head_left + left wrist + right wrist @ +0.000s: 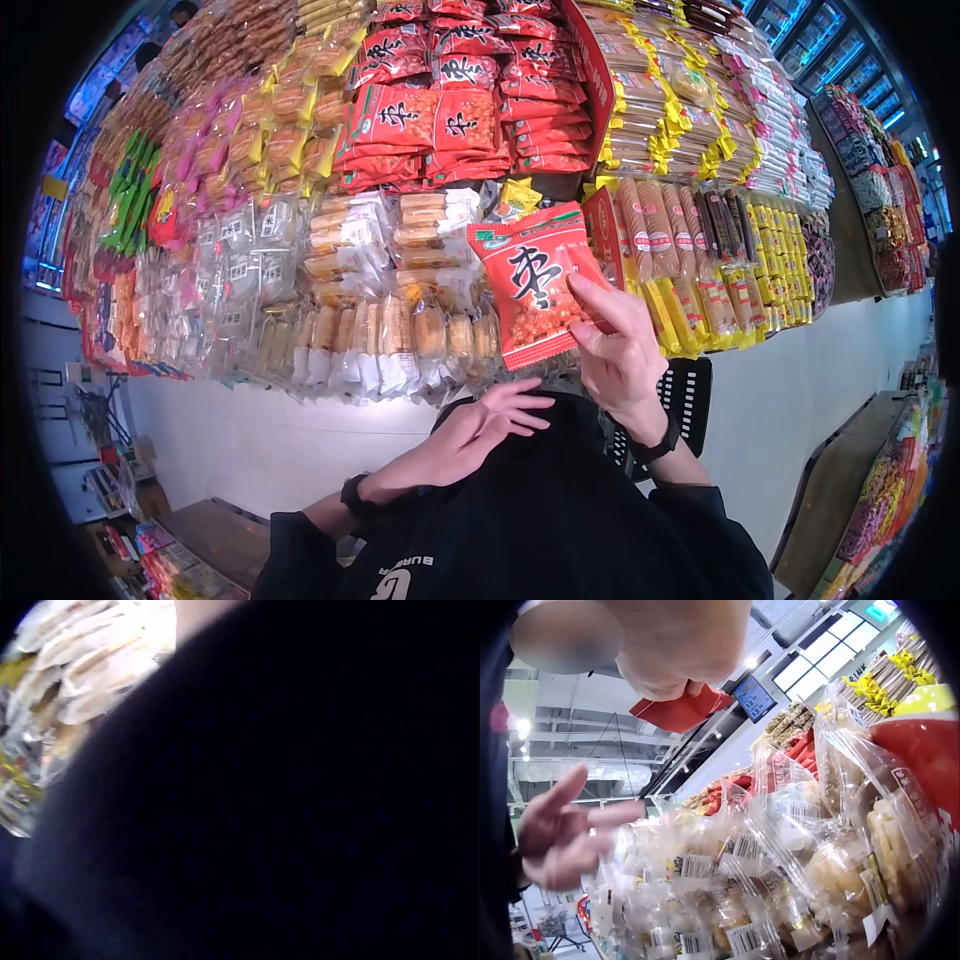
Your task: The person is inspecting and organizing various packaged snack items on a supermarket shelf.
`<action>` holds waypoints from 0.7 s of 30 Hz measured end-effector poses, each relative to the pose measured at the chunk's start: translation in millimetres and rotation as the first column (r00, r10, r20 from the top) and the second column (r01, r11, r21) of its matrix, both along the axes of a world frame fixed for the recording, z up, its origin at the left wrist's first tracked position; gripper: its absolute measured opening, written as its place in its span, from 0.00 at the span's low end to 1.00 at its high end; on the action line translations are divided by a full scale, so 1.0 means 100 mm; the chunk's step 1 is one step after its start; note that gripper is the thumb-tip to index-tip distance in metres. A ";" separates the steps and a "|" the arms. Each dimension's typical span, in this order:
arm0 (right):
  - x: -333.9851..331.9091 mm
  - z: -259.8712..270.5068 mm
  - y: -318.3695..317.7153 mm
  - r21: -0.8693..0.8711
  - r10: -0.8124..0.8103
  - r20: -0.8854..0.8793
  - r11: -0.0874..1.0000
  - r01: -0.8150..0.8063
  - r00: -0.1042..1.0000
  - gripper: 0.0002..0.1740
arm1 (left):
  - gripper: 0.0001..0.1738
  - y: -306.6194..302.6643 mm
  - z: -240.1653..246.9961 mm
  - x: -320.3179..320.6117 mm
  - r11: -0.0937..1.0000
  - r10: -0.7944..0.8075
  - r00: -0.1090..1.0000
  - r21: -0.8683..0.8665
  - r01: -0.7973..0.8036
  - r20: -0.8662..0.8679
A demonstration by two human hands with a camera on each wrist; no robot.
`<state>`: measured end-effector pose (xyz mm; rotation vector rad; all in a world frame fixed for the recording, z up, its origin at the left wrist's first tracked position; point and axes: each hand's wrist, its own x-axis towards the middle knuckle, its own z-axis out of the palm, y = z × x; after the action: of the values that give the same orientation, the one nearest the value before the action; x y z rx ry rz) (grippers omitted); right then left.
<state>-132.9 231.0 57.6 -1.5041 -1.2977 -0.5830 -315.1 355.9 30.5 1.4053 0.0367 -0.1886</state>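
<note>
In the head view my right hand [622,350] pinches the right edge of a red snack packet [535,285], thumb in front. The packet has a large black character and a green strip along its top, and it is held up before the display. My left hand [480,430] is in front of the dark shirt with fingers extended, holding nothing. From the right wrist, the left hand [570,832] looks blurred with fingers spread, and part of the red packet [679,709] shows beneath the right hand [679,645]. Dark cloth [285,795] fills most of the left wrist view.
Stacked red packets [430,120] of the same look lie at the back of the display. Clear-wrapped pastries [380,340] line its front edge. Yellow-ended packs [680,110] are to the right. A black perforated seat [685,400] stands below the display.
</note>
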 end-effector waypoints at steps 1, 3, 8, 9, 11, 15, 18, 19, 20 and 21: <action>-0.02 0.00 -0.01 0.003 -0.018 0.014 1.000 0.018 1.000 0.16 | 0.40 -0.01 0.17 0.05 0.984 0.128 0.990 -0.128 -0.120 0.054; -0.08 0.00 -0.03 -0.021 0.001 0.009 1.000 -0.001 1.000 0.16 | 0.44 0.09 0.40 0.17 0.919 0.301 0.947 -0.300 -0.256 0.114; -0.16 0.00 0.09 -0.099 0.224 -0.020 0.969 -0.224 0.974 0.13 | 0.27 0.24 0.62 0.49 0.754 0.649 0.732 -0.050 -0.655 0.206; -0.17 0.00 0.10 -0.152 0.283 -0.040 0.946 -0.286 0.958 0.13 | 0.25 0.28 0.63 0.53 0.750 0.658 0.728 -0.074 -0.658 0.195; -0.20 0.09 0.12 0.004 0.265 -0.185 0.963 -0.269 0.946 0.13 | 0.21 0.33 0.61 0.58 0.742 0.670 0.723 -0.124 -0.659 0.171; -0.25 0.22 0.17 0.224 0.284 -0.772 0.959 -0.175 0.568 0.12 | 0.17 0.27 0.67 0.57 0.736 0.675 0.721 -0.070 -0.673 0.158; -0.12 0.27 0.23 0.044 0.184 -0.871 0.953 -0.300 0.456 0.12 | 0.16 0.25 0.62 0.61 0.752 0.647 0.729 -0.023 -0.659 0.224; -0.10 0.26 0.23 -0.016 0.150 -0.882 0.938 -0.345 0.448 0.12 | 0.16 0.25 0.64 0.61 0.752 0.644 0.734 -0.003 -0.659 0.215; -0.10 0.26 0.23 -0.033 0.132 -0.872 0.945 -0.324 0.472 0.12 | 0.16 0.25 0.67 0.60 0.752 0.643 0.738 0.018 -0.659 0.205; -0.08 0.25 0.22 -0.017 0.139 -0.891 0.940 -0.340 0.432 0.12 | 0.16 0.26 0.68 0.59 0.751 0.642 0.742 0.039 -0.660 0.194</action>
<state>-140.9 253.1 83.0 -1.3976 -0.6815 0.5452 -255.8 381.5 98.9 1.4279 0.4038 0.5328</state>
